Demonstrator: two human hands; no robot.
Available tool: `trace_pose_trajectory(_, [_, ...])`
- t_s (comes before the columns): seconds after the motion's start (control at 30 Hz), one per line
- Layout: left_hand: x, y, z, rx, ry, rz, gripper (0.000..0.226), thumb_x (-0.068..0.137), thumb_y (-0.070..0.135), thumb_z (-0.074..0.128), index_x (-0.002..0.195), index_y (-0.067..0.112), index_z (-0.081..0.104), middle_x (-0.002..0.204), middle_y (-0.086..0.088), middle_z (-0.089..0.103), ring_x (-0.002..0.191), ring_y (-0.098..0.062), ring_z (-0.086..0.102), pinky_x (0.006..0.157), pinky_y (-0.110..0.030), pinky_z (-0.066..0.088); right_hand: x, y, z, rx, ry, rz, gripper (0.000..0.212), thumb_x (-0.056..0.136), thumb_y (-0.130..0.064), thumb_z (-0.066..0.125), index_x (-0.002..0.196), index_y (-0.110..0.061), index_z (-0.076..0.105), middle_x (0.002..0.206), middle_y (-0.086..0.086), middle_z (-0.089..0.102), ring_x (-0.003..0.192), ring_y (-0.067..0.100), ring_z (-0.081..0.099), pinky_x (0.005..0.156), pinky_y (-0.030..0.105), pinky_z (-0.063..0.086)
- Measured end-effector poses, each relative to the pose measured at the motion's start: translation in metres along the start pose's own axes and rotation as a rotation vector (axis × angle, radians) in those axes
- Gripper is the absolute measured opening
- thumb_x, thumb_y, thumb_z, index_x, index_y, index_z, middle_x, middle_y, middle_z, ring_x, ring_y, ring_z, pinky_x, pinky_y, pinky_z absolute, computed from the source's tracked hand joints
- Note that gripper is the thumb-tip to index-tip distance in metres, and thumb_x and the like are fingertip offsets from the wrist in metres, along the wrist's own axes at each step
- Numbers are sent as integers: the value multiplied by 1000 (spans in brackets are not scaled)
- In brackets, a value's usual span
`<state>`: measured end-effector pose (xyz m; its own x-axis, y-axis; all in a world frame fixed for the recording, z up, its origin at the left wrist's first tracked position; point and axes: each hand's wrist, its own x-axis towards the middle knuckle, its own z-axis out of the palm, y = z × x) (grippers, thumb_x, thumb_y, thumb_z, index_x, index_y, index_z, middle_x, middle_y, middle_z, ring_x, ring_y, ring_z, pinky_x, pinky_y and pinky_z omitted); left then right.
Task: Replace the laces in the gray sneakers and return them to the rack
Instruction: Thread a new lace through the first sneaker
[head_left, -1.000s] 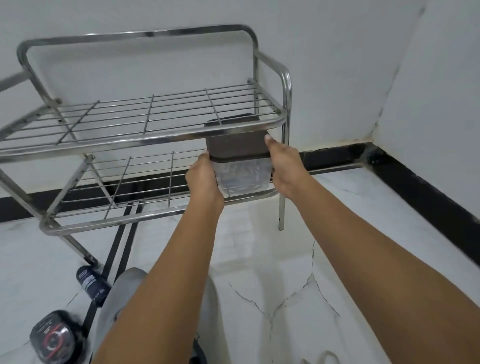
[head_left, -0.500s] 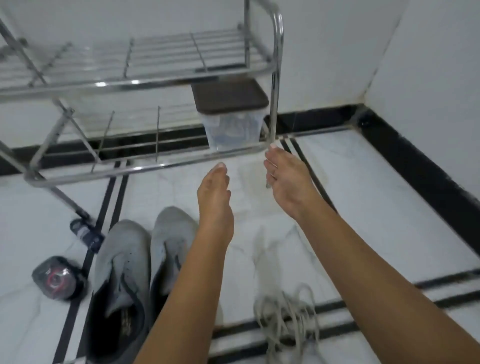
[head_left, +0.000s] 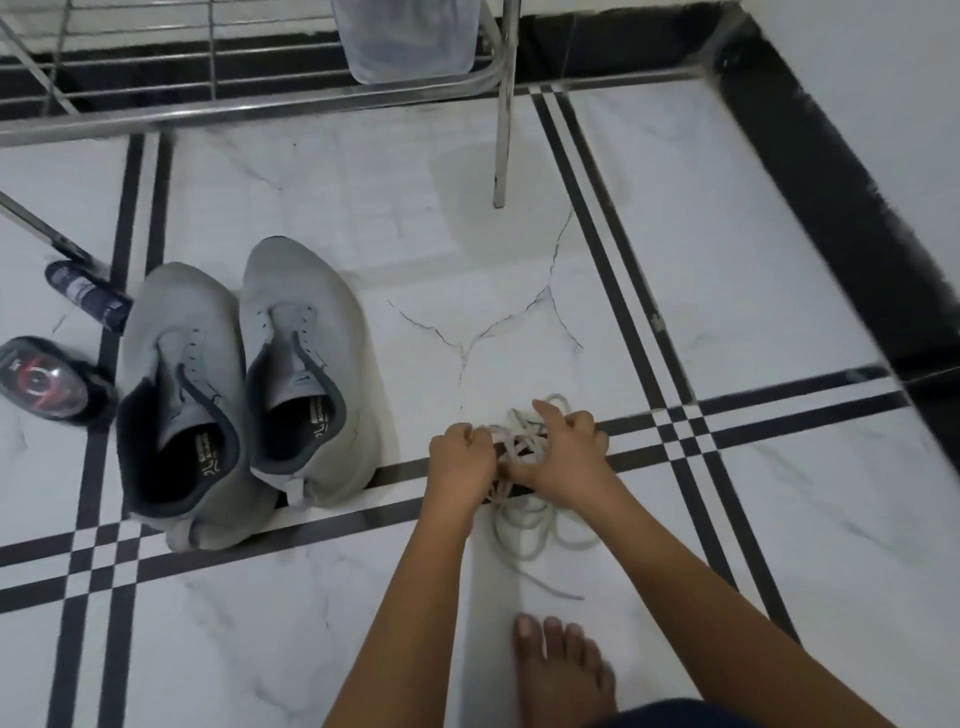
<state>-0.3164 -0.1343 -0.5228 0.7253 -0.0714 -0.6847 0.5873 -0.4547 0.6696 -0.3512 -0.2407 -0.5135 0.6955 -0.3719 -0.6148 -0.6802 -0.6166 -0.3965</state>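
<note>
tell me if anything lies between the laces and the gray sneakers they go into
Nothing visible does. The left hand and right hand both grip the laces, and only bare floor tile lies between that pile and the nearer of the gray sneakers to its left.

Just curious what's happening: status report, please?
Left hand, right hand gripping tangled pale cord laces. Gray fabric sneakers unlaced, on floor before metal wire rack. Nothing in the way.

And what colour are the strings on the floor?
The laces are pale greyish white, clearest in the head view.
</note>
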Motion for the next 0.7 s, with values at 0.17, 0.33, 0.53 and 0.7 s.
trace_pose_trajectory(0.17, [-2, 6, 4, -123, -72, -26, 24, 91, 15, 34, 78, 11, 53, 83, -10, 58, 77, -21, 53, 72, -35, 46, 13, -4, 21, 111, 73, -113, 44, 86, -16, 59, 127, -16, 47, 126, 11, 36, 106, 25, 43, 84, 25, 42])
trace_pose_trajectory(0.33, [23, 42, 10, -200, -72, 45, 29, 91, 13, 35, 81, 10, 62, 89, -19, 64, 82, -28, 60, 78, -39, 51, 45, -27, -14, 204, 179, -229, 17, 92, -10, 50, 100, 2, 61, 92, 9, 56, 78, 20, 52, 55, 13, 34])
trace_pose_trajectory(0.53, [70, 109, 12, -305, -122, 90, 26, 94, 17, 37, 92, 12, 62, 96, -12, 64, 83, -23, 58, 72, -29, 47, 97, -60, -80, 239, 239, -253, 15, 82, -3, 60, 96, 2, 63, 68, -3, 49, 69, 18, 50, 51, 19, 32])
trace_pose_trajectory(0.7, [87, 109, 6, -25, -57, 179, 21, 84, 9, 40, 64, 15, 39, 66, -6, 36, 65, -21, 33, 58, -29, 25, 112, -56, -85, 262, 174, -234, 36, 80, -6, 66, 115, -2, 59, 103, 7, 60, 97, 22, 57, 75, 22, 40])
